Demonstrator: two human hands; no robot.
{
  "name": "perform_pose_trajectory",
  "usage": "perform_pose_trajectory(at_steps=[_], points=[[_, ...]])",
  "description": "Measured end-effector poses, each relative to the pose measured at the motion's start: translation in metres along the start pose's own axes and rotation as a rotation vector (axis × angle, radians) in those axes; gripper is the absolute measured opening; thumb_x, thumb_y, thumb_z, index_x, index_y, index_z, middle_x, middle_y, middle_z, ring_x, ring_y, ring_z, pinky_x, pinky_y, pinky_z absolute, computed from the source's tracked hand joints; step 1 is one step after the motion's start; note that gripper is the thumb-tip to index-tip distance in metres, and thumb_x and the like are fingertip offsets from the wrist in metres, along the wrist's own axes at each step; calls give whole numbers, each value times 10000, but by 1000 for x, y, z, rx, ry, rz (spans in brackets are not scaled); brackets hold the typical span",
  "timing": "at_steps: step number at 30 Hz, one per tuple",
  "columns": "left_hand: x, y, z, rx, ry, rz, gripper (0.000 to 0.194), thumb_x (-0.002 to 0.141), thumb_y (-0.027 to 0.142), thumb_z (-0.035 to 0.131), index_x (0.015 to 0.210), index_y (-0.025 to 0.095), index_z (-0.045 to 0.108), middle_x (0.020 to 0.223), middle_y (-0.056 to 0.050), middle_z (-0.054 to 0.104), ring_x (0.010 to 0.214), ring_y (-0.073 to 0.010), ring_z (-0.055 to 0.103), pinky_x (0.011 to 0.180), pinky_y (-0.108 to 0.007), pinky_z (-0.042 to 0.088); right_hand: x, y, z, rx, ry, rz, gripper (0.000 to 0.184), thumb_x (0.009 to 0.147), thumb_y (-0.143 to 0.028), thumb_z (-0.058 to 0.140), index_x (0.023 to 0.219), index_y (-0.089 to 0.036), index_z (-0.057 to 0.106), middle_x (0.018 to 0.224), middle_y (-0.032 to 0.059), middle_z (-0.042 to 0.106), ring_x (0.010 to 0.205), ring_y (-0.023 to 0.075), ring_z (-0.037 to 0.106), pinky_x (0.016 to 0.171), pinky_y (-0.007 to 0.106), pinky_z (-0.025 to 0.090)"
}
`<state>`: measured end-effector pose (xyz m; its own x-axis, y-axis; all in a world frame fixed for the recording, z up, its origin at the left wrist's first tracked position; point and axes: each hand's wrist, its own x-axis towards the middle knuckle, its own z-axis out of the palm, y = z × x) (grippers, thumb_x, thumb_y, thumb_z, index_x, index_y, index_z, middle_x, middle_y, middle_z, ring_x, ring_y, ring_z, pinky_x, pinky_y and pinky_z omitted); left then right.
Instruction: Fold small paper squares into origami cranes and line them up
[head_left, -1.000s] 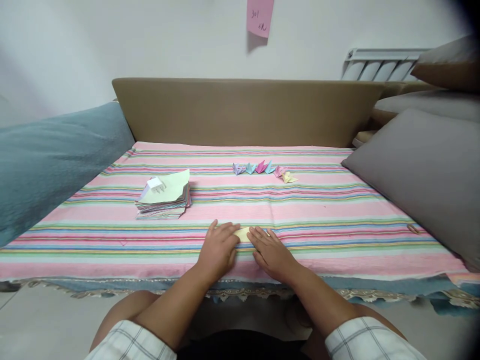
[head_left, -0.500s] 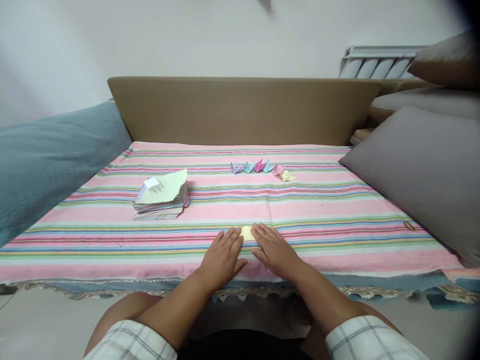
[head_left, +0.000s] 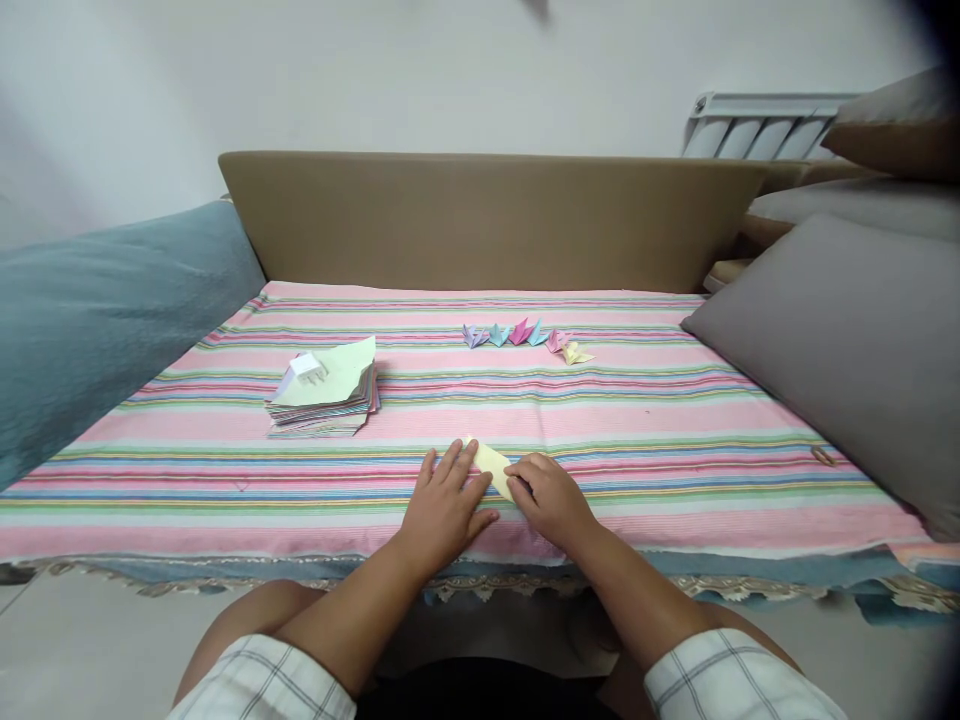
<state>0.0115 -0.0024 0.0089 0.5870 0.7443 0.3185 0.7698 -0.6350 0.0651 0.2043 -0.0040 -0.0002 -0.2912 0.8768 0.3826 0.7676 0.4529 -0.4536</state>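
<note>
On the cloth (head_left: 630,422), near its front edge: yellow paper (head_left: 493,464), a narrow piece lying aslant between the hands, far end toward the left, near end toward the right.
Left hand (head_left: 444,500): spread, palm down; fingertips at the paper's far end and lower edge, not closed on anything.
Right hand (head_left: 551,495): fingers curled, thumb close to them; the paper's near end appears pinched there (exact contact is hidden by the fingers).
Gap between hands: the two stand apart, the paper's middle exposed.
Paper, handling: judged very light, thin and flexible, somewhat stiffer where layered; likely to slide easily if unpressed, and to crease or tear under a hard pull.
Paper, hold points: ends or edges, between thumb and fingertip; flat fingertips suit steadying it (a pinch at mid-length would risk a stray crease).
Stack (head_left: 341,381): coloured sheets, left of the hands and farther back, bearing a white block (head_left: 307,367) (pronged, possibly a plug).
Folded shapes (head_left: 520,333): several colours, in a row beyond the hands, well apart from the paper.
</note>
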Motion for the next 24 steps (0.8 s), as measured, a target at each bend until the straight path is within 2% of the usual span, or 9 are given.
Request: perform_pose_trajectory(at_steps=[7,10,13,16,19,22,24], points=[[6,0,0,-16,4,-82,293,852,389,463,1069,229,578,1433,-110,329,1304,-325,295,1006,-554,266,-3,-3,5,62,-44,-88,247,809,-118,427,925,-183,635,874,62,610,840,194,531,780,344,424],[8,1,0,-21,-26,-105,292,828,398,499,1045,218,572,1436,-119,320,1301,-326,297,1000,-555,274,0,1,3,32,-20,-86,271,779,-92,433,957,-179,618,1073,90,593,1007,224,506,870,384,399],[9,0,0,-33,-41,-115,265,815,349,516,1042,221,563,1438,-116,318,1295,-318,312,998,-561,272,3,6,1,-1,-48,-126,314,761,-83,438,1003,-195,603,1283,85,505,1203,246,405,966,425,335],[11,0,0,-50,-43,-109,234,813,276,502,1033,229,564,1429,-101,338,1283,-299,338,999,-558,271,4,8,0,-9,-98,-154,332,752,-79,433,1016,-203,591,1344,72,462,1287,245,323,1011,460,275],[12,2,0,-76,-52,-109,250,801,354,528,1009,221,567,1410,-106,369,1266,-304,360,1002,-574,255,6,10,2,27,-127,-143,336,748,-69,415,1009,-205,577,1304,67,508,1260,233,368,1010,478,269],[13,5,-1,-96,-69,-116,405,715,481,613,1007,206,559,1411,-130,362,1263,-333,352,998,-606,235,9,13,4,61,-105,-147,326,742,-61,416,985,-201,580,1233,69,563,1168,215,452,976,440,321],[13,6,-2,-101,-85,-113,422,701,448,635,1035,204,548,1414,-134,355,1264,-332,350,998,-614,230,11,14,4,65,-92,-145,330,743,-60,415,988,-202,584,1179,69,588,1105,205,485,945,412,352]])
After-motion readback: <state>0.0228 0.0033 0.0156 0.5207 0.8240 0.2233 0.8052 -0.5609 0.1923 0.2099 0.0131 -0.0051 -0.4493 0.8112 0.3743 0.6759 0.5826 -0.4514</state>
